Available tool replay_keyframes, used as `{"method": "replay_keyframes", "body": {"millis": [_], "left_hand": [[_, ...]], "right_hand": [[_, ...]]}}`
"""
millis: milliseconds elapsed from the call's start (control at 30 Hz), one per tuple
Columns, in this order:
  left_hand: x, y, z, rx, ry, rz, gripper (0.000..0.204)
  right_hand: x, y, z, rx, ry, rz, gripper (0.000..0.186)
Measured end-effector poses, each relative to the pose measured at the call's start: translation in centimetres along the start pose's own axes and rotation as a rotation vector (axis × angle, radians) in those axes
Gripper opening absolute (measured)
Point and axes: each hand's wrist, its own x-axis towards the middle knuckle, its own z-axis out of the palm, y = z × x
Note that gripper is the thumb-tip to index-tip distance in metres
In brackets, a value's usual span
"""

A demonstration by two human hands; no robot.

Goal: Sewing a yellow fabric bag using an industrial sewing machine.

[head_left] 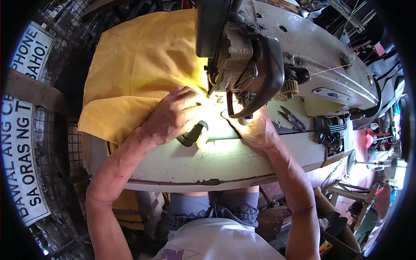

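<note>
A large piece of yellow fabric [143, 56] is spread to the left of a sewing machine [299, 43], one flap folded over toward me. My left hand [175, 115] is closed, its curled fingers gripping the fabric's edge just left of the needle area. Beneath that hand, a dark curved piece [190, 135] and a narrow yellow strip [202, 139] show on the table. My right hand [258, 130] rests on the machine bed, to the right of the needle. The machine's head and bright lamp glare hide its fingertips, so what they touch cannot be seen.
A pair of small dark scissors [292, 119] lies on the table right of my right hand. Farther right, a thread-winding part [331, 134] sits at the edge. The pale worktable [173, 167] has a chipped front edge. Wire mesh with white signs [28, 117] stands left.
</note>
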Motion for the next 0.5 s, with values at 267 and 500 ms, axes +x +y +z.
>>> {"method": "replay_keyframes", "body": {"millis": [267, 500], "left_hand": [[0.4, 0.5, 0.1, -0.132, -0.019, -0.203, 0.014], [0.9, 0.9, 0.7, -0.115, 0.006, -0.252, 0.010]], "right_hand": [[-0.2, -1.0, -0.3, -0.161, -0.030, -0.123, 0.016], [-1.0, -2.4, -1.2, -0.416, -0.033, -0.206, 0.024]]}}
